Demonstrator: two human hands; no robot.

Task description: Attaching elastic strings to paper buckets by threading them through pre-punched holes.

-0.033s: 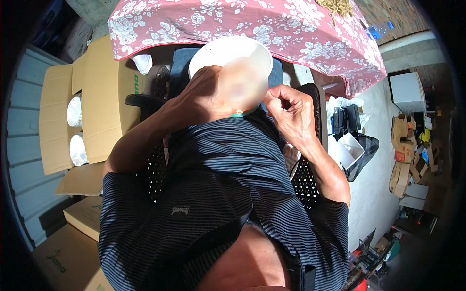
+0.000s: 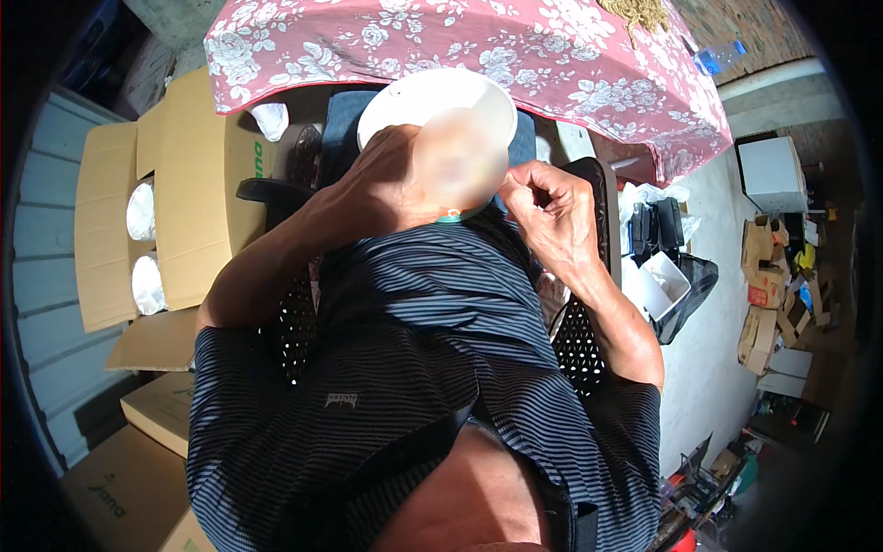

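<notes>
A white round tub (image 2: 418, 95) rests on my lap between my knees, with a strip of green and orange on its near side. Over the near part of its opening is my left hand (image 2: 391, 175), bent at the wrist. A blurred patch covers its fingers and whatever they touch. To the right of the patch, my right hand (image 2: 559, 216) is closed, thumb and fingertips pressed together in a pinch beside the tub's rim. What the pinch holds, if anything, is too small or hidden to make out.
A table with a pink flowered cloth (image 2: 441, 46) stands just ahead. Opened cardboard boxes (image 2: 189, 193) crowd my left side. On the right are black bags (image 2: 658, 225), a white bin (image 2: 664, 283) and a white box (image 2: 773, 173). A clear bottle (image 2: 720, 57) lies beyond the table.
</notes>
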